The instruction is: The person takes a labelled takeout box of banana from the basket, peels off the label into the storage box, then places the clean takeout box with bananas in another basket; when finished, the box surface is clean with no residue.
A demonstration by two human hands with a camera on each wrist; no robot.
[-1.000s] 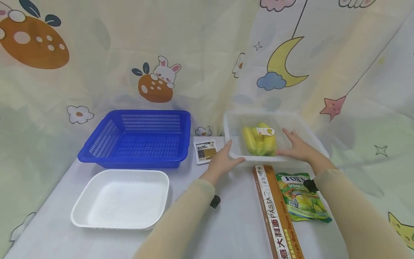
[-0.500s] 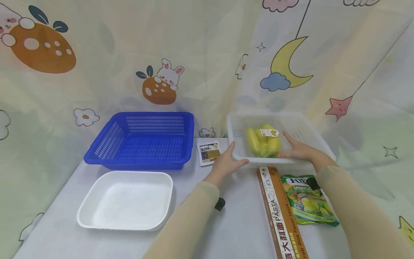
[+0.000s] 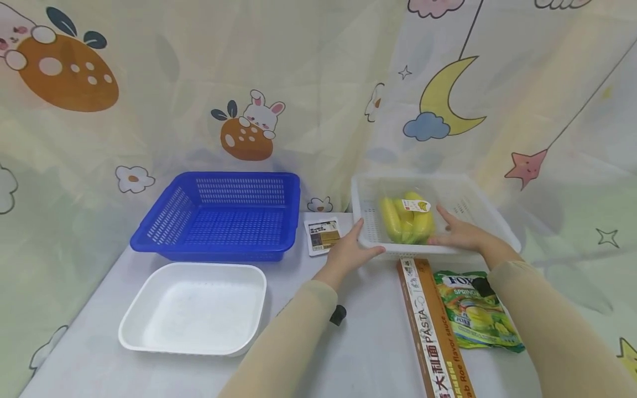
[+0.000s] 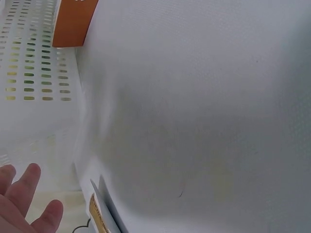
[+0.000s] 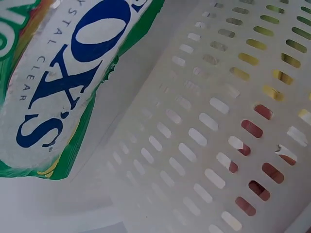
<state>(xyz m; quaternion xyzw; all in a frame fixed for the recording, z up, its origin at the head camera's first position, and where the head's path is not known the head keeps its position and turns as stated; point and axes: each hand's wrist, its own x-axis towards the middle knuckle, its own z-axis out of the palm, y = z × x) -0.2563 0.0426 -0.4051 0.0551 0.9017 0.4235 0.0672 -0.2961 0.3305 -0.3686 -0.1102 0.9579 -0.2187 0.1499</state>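
I see bananas (image 3: 407, 221), long axis near-far, just left of right hand (image 3: 463, 235); left hand (image 3: 348, 253) farther off; both spread-fingered.

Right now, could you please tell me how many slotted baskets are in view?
2: the blue basket, behind the tray at left, and the white basket at right, holding the bananas, with the left hand at its near-left corner.

Printed on long box (image 3: 433, 331): "PASTA", "大利面", "Roe flavor sauce"; on green bag (image 3: 478, 318), by right edge of tabletop (image 3: 373, 348): "FOX'S", "CLEAR".
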